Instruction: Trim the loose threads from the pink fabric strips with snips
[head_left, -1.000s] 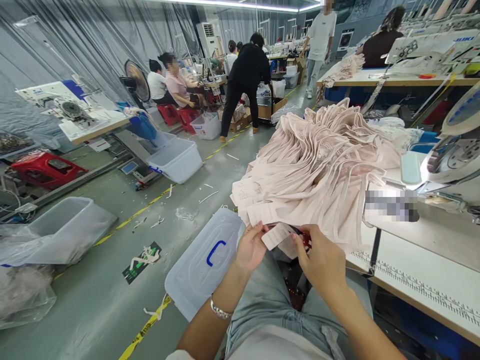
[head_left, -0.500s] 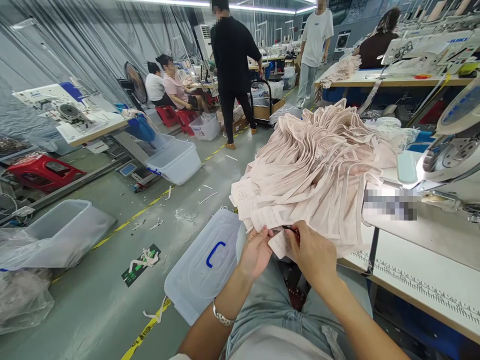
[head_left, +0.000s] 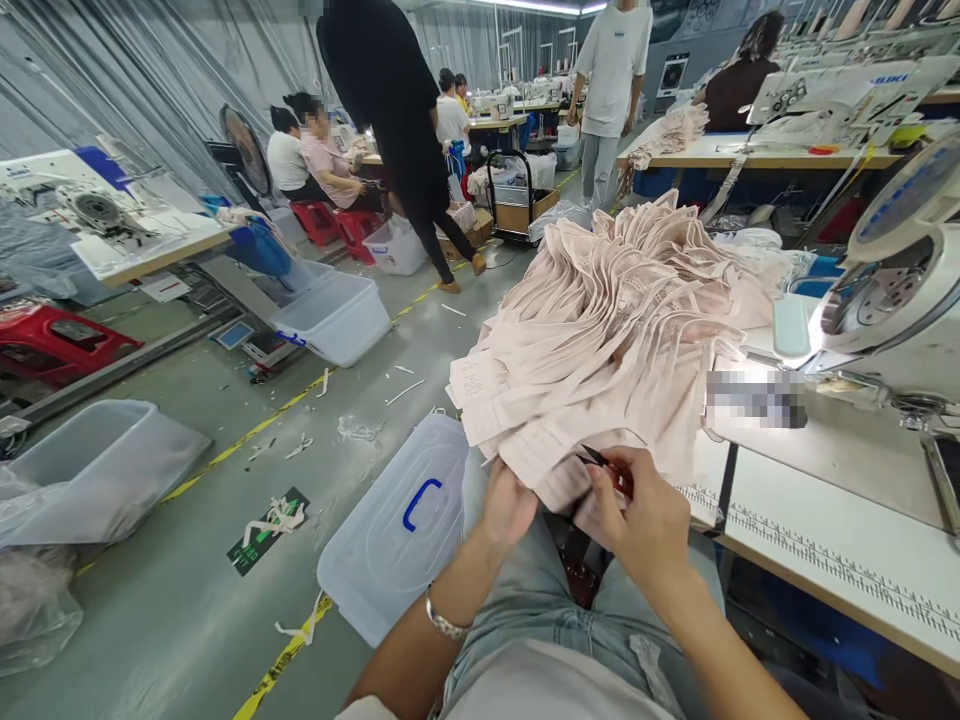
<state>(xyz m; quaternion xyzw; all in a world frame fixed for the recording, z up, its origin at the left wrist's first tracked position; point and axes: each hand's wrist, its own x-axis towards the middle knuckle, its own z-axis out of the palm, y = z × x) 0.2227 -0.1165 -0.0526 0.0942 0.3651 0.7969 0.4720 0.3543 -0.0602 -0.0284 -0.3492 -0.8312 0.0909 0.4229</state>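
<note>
A large heap of pale pink fabric pieces [head_left: 600, 310] lies on the table's left end and hangs toward my lap. My left hand [head_left: 511, 505] is closed on the lower edge of the pink fabric, at the heap's front left corner. Dark-bladed scissors with red handles [head_left: 616, 474] are in my right hand [head_left: 646, 515], their blades pointing left along the fabric's front edge. A loose pink flap hangs between my two hands, partly under the right one.
On the right stands a lit sewing machine [head_left: 892, 300] on a white table with a printed ruler [head_left: 840, 570]. A lidded clear bin [head_left: 405, 520] is at my left. Beyond are open bins, a cart [head_left: 517, 200], and several people, one in black walking [head_left: 390, 110].
My right hand has shifted slightly right, showing more of the scissors. A wider fabric flap now hangs between my hands. The view has turned a little, and the person in black has moved left.
</note>
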